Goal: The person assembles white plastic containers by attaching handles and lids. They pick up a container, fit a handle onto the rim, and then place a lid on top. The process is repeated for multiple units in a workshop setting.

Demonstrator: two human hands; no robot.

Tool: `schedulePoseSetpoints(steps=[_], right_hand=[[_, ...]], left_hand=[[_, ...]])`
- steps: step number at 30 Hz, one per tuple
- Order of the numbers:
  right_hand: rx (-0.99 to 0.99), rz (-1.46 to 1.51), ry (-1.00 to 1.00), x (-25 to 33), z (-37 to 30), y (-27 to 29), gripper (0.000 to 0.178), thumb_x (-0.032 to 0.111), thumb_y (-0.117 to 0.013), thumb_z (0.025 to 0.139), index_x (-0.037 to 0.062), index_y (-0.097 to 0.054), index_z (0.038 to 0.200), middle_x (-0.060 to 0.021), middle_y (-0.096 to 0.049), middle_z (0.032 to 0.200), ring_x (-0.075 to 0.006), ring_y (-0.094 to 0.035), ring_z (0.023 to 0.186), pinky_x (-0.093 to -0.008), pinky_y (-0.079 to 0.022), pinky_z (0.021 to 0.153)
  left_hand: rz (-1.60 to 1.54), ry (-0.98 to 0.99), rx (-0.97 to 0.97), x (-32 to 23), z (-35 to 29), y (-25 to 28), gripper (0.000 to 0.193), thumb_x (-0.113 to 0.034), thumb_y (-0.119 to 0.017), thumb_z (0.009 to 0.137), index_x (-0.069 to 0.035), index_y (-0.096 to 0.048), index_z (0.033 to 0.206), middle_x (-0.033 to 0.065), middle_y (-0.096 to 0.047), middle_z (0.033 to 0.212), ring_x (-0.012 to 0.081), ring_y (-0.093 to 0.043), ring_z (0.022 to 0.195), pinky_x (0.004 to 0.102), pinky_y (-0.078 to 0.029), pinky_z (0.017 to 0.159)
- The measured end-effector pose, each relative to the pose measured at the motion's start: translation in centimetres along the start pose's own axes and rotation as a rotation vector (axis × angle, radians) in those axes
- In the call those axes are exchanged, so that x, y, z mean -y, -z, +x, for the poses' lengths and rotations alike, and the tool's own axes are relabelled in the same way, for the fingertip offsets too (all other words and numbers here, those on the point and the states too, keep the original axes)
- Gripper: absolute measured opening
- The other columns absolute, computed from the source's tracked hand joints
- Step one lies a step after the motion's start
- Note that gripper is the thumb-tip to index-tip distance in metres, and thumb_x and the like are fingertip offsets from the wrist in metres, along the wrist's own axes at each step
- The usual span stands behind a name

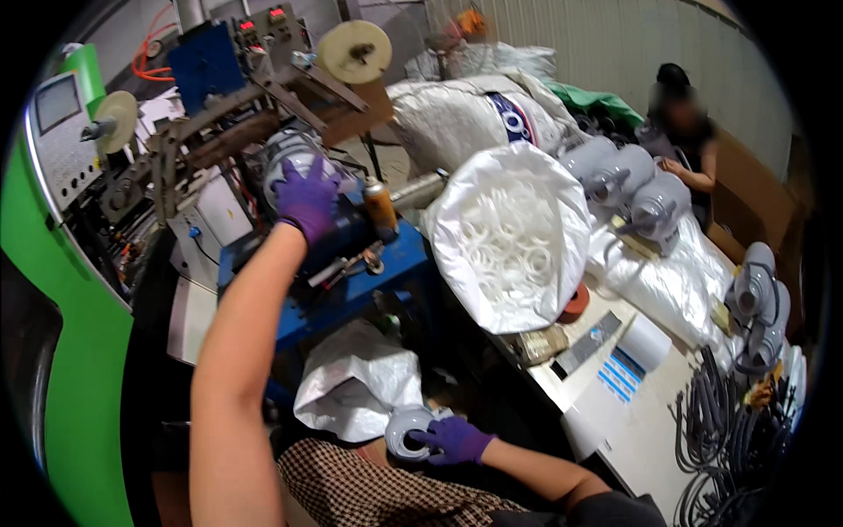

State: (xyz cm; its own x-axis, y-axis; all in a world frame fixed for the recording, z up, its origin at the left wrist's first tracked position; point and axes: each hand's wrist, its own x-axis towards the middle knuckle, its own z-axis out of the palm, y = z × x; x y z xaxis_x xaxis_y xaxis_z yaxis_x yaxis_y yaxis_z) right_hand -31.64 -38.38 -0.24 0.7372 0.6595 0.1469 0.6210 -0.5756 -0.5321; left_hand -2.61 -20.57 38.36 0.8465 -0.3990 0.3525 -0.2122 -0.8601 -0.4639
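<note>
The left grip (307, 198) is spreading its fingers wide over a grey housing (285, 145) beneath a metal frame (290, 101). The right grip (452, 440) is curling partly closed, holding a grey vessel (397, 428) by its mouth beside a white sack (369, 386). Caution: weak rim purchase could be letting the vessel slip; a descending frame could be pinching fingers. The left palm is hiding its contact; the right fingertips are blending into the dark opening.

Purple are both the five-fingered, thin-gloved left hand (307, 195) at ten o'clock and the purple-gloved right hand (457, 440) at six, beside a pale grey, round-mouthed plastic part (397, 428) and brown-and-cream checked fabric (378, 494) (the busiest pattern around). Nine o'clock's broad machine panel (95, 351) is bright green; four's flat label sheet (620, 374), blue-and-white striped.
</note>
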Motion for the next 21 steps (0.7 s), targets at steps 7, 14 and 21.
schedulePoseSetpoints(steps=[7,14,21], right_hand=[[-0.723,-0.545,-0.131,-0.2,-0.9,18.7,0.043,0.027,-0.074,0.087,0.0110,-0.065,0.125,-0.0101,-0.067,0.097,-0.0308,-0.063,0.083,-0.0446,-0.050,0.076],[-0.702,-0.745,-0.538,-10.7,0.2,18.3,0.063,0.046,-0.055,0.094,0.0109,-0.055,0.146,-0.0195,-0.053,0.149,-0.0400,-0.044,0.140,-0.0549,-0.020,0.124],[-0.855,-0.722,-0.168,-5.3,-3.7,21.3,0.048,0.027,-0.073,0.086,0.0155,-0.063,0.131,-0.0124,-0.060,0.132,-0.0332,-0.053,0.127,-0.0527,-0.038,0.114]], left_hand=[[-0.408,-0.799,-0.272,-6.8,-13.0,-3.3,0.068,-0.035,-0.079,0.073,-0.026,-0.063,0.138,0.0123,-0.042,0.160,0.0391,-0.035,0.149,0.0671,-0.024,0.118],[-0.694,-1.295,0.413,-19.4,-36.0,-15.6,0.107,-0.055,-0.086,0.064,-0.026,-0.041,0.156,0.0153,-0.040,0.160,0.0438,-0.037,0.146,0.0658,-0.025,0.116],[-0.883,-1.279,0.278,-20.1,-35.8,-17.6,0.082,-0.031,-0.085,0.067,-0.027,-0.056,0.143,0.0153,-0.052,0.147,0.0435,-0.047,0.136,0.0594,-0.034,0.112]])
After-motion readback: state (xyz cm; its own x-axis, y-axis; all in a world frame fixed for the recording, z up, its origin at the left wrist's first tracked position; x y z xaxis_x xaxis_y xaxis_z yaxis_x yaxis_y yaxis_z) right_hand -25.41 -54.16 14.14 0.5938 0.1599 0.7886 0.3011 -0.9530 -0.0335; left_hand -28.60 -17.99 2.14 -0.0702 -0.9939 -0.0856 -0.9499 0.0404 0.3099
